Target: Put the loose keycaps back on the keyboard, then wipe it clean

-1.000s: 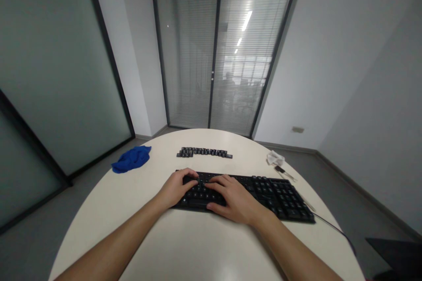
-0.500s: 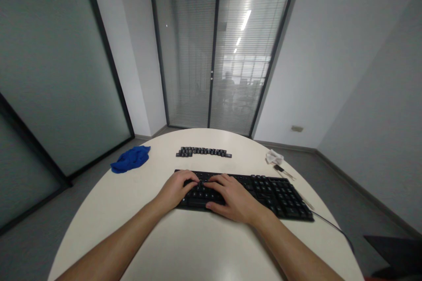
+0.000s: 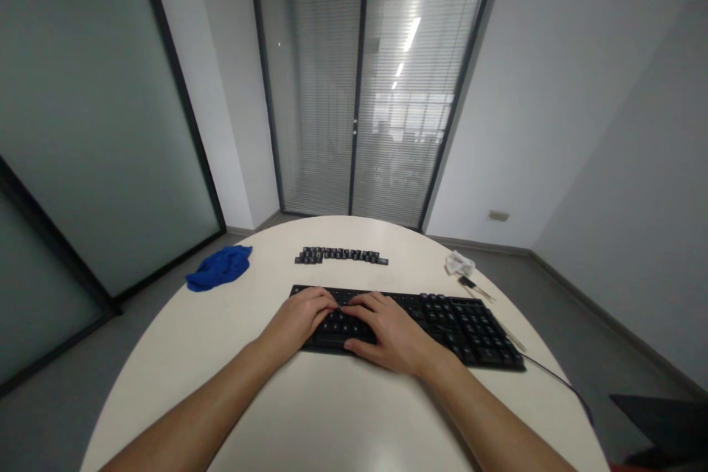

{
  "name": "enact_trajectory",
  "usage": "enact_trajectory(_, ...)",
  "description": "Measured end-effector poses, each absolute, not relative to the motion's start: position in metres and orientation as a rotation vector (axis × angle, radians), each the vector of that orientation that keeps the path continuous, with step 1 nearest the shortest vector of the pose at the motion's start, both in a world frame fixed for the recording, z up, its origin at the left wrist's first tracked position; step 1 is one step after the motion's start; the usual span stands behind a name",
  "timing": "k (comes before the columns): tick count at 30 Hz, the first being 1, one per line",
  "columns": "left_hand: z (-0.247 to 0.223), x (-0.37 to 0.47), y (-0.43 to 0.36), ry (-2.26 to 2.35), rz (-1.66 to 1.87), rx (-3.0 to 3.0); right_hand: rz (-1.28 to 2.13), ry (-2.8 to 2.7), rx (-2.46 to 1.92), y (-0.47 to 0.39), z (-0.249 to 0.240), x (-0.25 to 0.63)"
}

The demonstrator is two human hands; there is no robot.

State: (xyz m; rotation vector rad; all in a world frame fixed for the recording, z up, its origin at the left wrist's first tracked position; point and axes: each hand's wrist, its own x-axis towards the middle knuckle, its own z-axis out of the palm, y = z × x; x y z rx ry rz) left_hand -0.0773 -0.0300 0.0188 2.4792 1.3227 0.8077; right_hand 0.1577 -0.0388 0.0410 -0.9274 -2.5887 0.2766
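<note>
A black keyboard (image 3: pixel 467 328) lies near the middle of the table, several of its keys off on the left part. My left hand (image 3: pixel 304 318) rests over its left end, fingers drawn together and tips at the upper letter rows. Whatever sits between those fingertips is too small to make out. My right hand (image 3: pixel 394 333) lies on the keys beside it, fingers stretched out and thumb apart near the front edge. Its index fingertip almost meets the left fingertips. Beyond the keyboard, loose black keycaps (image 3: pixel 346 254) stand in short rows.
A crumpled blue cloth (image 3: pixel 220 268) lies at the left of the round white table (image 3: pixel 310 420). At the right are a white crumpled tissue (image 3: pixel 459 263), a small black-headed brush (image 3: pixel 469 283) and thin sticks (image 3: pixel 514 339). The keyboard cable (image 3: pixel 558 380) runs off the right edge.
My left hand has shifted slightly right, its fingers closing together and its thumb drawing in toward them. The right hand has hardly moved.
</note>
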Motion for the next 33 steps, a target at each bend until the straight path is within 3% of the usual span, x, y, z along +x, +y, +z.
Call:
enact_trajectory(17,0.015,-0.087,-0.024,1.362,0.969,2.093,0.136,-2.605,-1.088,-0.048,0.034,0.139)
enact_trajectory(22,0.026,-0.089,-0.034,1.506,0.836,2.349,0.131,-2.596,-1.089,-0.048,0.034,0.139)
enact_trajectory(33,0.054,-0.091,-0.058,1.322,0.535,2.549,0.111,-2.618,-1.093,-0.047,0.033,0.141)
